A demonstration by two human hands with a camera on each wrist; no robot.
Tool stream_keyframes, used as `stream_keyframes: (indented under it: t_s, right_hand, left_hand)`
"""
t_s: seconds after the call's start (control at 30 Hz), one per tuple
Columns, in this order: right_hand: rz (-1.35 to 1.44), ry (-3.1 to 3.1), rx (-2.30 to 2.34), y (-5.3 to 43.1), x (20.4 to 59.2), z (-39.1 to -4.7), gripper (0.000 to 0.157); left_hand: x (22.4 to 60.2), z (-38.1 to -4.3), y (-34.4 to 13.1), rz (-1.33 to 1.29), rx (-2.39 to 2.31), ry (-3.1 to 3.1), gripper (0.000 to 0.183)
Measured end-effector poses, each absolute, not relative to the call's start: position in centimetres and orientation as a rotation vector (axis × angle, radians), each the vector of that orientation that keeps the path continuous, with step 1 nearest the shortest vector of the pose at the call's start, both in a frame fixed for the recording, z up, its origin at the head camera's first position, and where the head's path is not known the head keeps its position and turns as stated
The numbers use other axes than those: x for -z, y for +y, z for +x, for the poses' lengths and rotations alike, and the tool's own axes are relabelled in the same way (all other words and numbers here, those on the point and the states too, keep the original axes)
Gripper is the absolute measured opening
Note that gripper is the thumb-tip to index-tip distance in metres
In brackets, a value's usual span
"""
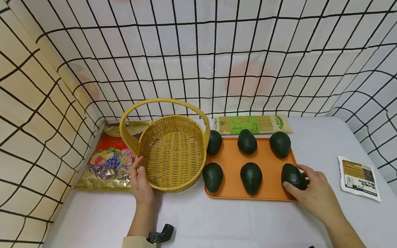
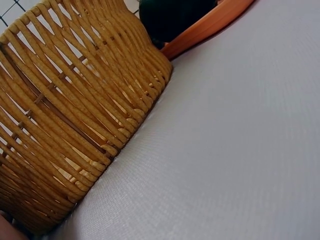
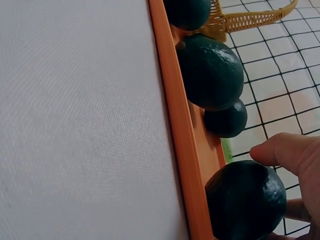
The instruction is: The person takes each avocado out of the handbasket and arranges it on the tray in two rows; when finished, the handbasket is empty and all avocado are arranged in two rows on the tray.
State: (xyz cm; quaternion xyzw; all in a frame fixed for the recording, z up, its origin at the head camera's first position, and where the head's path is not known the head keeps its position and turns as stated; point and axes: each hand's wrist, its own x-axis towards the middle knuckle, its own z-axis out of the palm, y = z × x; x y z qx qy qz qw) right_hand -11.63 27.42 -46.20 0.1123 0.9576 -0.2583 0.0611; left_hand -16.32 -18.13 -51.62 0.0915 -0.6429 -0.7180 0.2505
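Note:
A yellow wicker basket [image 1: 173, 156] with a tall arched handle stands left of the orange tray [image 1: 234, 186]. My left hand [image 1: 142, 186] rests against the basket's left side near the handle's base, its fingers fairly straight. In the left wrist view the woven wall [image 2: 85, 95] fills the upper left. Several dark green avocados lie on the tray in two rows. At the front right corner my right hand [image 1: 315, 189] grips one avocado [image 1: 293, 176] between thumb and fingers. In the right wrist view that avocado [image 3: 245, 200] sits beside the tray's rim, the thumb at its top.
A red and gold candy bag [image 1: 110, 159] lies left of the basket, partly behind it. Behind the tray is a pack of noodles [image 1: 253, 124]. A white and brown packet [image 1: 358, 178] lies at the right. Black wire mesh [image 1: 197, 55] borders the table's back and sides.

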Motion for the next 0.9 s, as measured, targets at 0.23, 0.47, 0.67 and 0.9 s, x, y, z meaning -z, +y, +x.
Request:
stream_keyframes:
  t_s: [0.23, 0.47, 0.67, 0.9]
  right_hand:
    - [0.345, 2.913, 0.775, 27.5, 46.0, -11.5, 0.094]
    - [0.331, 2.944, 0.782, 27.8, 45.6, -11.6, 0.089]
    - [0.346, 2.950, 0.769, 28.3, 45.3, -11.9, 0.088]
    - [0.365, 2.933, 0.787, 28.9, 45.0, -12.1, 0.088]
  left_hand:
    - [51.5, -16.3, -18.0, 0.267, 1.942, -1.761, 0.038]
    - [51.3, -16.4, -18.1, 0.263, 1.928, -1.734, 0.036]
    - [50.9, -16.6, -18.2, 0.286, 1.916, -1.714, 0.035]
    - [50.3, -16.2, -18.3, 0.260, 1.872, -1.766, 0.035]
